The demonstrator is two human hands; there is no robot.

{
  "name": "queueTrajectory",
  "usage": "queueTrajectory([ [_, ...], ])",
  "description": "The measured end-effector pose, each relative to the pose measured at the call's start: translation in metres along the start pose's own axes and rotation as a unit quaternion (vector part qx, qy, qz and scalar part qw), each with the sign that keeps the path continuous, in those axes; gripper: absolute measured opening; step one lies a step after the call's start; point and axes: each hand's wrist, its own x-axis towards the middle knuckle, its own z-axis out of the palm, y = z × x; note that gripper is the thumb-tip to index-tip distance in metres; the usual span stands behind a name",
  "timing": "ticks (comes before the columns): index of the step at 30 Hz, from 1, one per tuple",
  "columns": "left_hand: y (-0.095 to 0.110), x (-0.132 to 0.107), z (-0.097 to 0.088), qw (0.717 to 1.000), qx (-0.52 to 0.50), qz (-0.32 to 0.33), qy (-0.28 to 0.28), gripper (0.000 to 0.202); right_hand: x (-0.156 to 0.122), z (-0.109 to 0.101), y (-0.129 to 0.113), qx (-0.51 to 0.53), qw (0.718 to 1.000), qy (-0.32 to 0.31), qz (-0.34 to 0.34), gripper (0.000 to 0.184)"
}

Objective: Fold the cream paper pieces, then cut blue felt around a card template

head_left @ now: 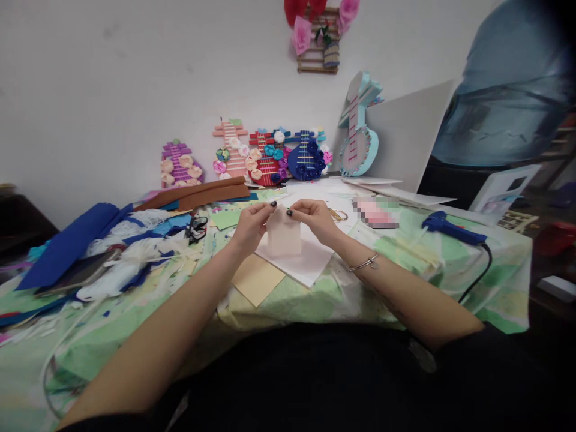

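Observation:
Between my hands hangs a small pale cream piece of paper [284, 239], pinched at its upper edge. My left hand [252, 225] is closed on its upper left side, thumb and finger pressed together. At the upper right, my right hand [317, 221] pinches the same paper. Beneath it lies a stack of white paper sheets [310, 268], and a tan paper square [258, 280] rests at the front left of that stack. Scissors with gold handles [338, 215] lie just behind my right hand, partly hidden.
A blue glue gun [456, 229] with a black cord lies at right, near a blurred pink item [377, 213]. Blue felt [67, 246], white string [123, 231] and black-handled scissors [197, 230] crowd the left. Flower-decorated lute shapes [265, 159] stand along the wall.

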Motion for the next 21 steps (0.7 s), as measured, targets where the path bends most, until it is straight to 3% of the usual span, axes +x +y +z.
queueTrajectory([
  [15,-0.0052,0.0000,-0.0034,0.997,0.069,0.035,-0.028,0.032,-0.0005,-0.0018,-0.0005,-0.010,1.000,0.000,-0.006,0.019],
  [21,-0.0047,-0.0002,-0.0032,0.995,0.084,0.050,-0.015,0.032,-0.0014,-0.0007,-0.0037,-0.011,1.000,-0.001,-0.002,0.019],
])
